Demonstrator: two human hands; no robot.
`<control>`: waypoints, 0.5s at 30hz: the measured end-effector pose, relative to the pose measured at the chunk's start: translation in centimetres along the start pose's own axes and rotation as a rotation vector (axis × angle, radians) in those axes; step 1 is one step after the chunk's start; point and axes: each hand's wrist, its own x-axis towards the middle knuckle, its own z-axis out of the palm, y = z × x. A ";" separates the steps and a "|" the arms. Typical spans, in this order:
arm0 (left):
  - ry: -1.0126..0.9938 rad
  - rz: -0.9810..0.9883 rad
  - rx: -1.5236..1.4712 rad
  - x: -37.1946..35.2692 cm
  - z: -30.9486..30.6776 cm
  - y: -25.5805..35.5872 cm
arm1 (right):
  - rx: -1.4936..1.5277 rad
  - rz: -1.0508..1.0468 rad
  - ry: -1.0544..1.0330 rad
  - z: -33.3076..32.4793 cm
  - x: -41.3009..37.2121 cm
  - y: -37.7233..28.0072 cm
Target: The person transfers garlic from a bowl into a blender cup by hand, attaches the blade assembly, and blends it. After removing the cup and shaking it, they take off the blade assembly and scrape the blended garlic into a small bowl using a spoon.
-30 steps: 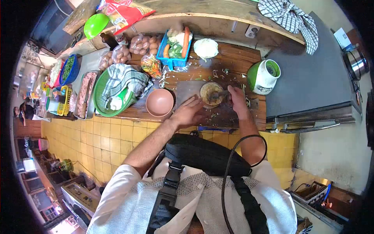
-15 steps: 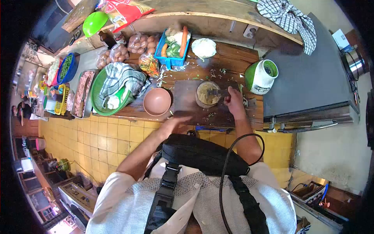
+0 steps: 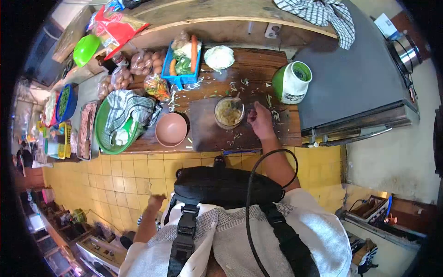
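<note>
Over the right front of the wooden table, my right hand (image 3: 261, 121) is beside a clear glass bowl (image 3: 229, 113) of pale, chunky mash. Its fingers are loosely curled, apart from the bowl, with nothing visible in them. A spoon (image 3: 236, 100) leans inside the bowl against its far rim. The bowl stands on a dark cutting board (image 3: 201, 136). To its left is a pink bowl (image 3: 171, 129) with nothing seen inside. My left hand (image 3: 157, 201) hangs low over the tiled floor, away from the table, fingers loosely bent and holding nothing visible.
A blue basket of vegetables (image 3: 183, 80), a cabbage (image 3: 219, 58) and bags of eggs (image 3: 141, 63) stand at the back. A green basket with a cloth (image 3: 102, 138) is at left. A green-white jug-like container (image 3: 292, 83) stands at right, by a grey-topped unit (image 3: 350, 74). Shreds litter the table.
My right hand has let go of the spoon, which now rests in the glass bowl. My left hand has moved from the table edge down and left over the floor. The view has shifted.
</note>
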 end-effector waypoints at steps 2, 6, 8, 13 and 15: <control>0.003 -0.163 -0.091 -2.6 0.1 -2.1 | -0.005 -0.004 0.034 -0.9 0.6 1.0; -0.093 -0.370 0.013 -7.6 -0.3 -1.4 | -0.246 0.022 0.083 -1.6 0.1 1.5; -0.087 -0.331 0.007 -8.2 -0.1 -0.9 | 0.286 -0.100 -0.027 -2.6 -0.7 0.7; -0.040 -0.155 0.028 -8.7 -0.5 1.1 | 0.179 -0.325 0.118 -8.2 -3.5 0.6; -0.004 0.034 0.147 -9.2 -1.3 2.4 | 0.100 -0.311 0.143 -9.1 -3.4 1.9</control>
